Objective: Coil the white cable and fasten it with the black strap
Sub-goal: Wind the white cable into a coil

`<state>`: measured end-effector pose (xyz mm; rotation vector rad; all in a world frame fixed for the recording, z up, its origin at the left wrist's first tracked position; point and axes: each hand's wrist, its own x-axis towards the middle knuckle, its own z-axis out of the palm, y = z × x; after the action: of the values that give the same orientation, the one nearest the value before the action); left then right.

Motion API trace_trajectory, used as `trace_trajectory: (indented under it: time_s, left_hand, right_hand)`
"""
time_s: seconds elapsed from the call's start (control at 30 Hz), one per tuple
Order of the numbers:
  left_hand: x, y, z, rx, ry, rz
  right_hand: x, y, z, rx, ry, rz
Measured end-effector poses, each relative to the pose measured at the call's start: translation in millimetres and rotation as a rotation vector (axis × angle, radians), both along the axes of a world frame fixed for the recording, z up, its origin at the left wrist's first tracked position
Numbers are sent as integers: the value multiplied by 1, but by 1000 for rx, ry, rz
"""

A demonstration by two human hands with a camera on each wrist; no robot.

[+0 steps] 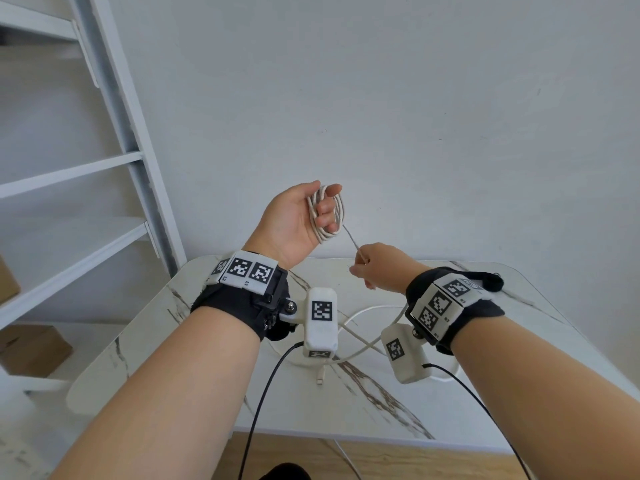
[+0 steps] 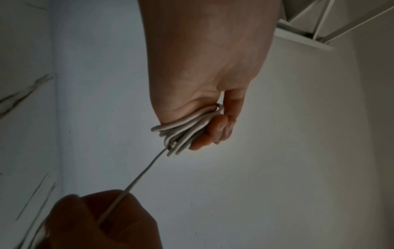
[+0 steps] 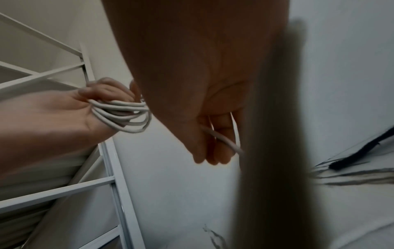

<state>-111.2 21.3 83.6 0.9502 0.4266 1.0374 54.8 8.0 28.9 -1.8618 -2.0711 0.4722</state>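
Note:
My left hand is raised above the table, palm towards me, and grips a coil of white cable of several loops wound round its fingers. In the left wrist view the coil lies across the curled fingers. One taut strand runs from the coil down to my right hand, which pinches it just below and to the right. The rest of the cable lies loose on the table, its connector near the front. The black strap lies on the table at the right.
The white marble-pattern table stands against a plain wall. A white metal shelf frame rises at the left, with cardboard boxes under it. Black camera leads hang from both wrists towards me.

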Motion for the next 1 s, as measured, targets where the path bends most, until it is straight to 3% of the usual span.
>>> trace_trajectory:
  time_s: [0.37, 0.67, 0.87, 1.0]
  left_hand:
    - [-7, 8, 2, 11, -64, 302]
    - [6, 5, 11, 79, -77, 370]
    - [15, 9, 1, 151, 152, 502]
    - [16, 12, -8, 257, 531, 605]
  right_hand:
    - [6, -5, 0, -46, -51, 34]
    - [11, -4, -12, -59, -77, 45]
    - [-11, -18, 0, -52, -120, 190]
    - [-18, -18, 8, -16, -44, 231]
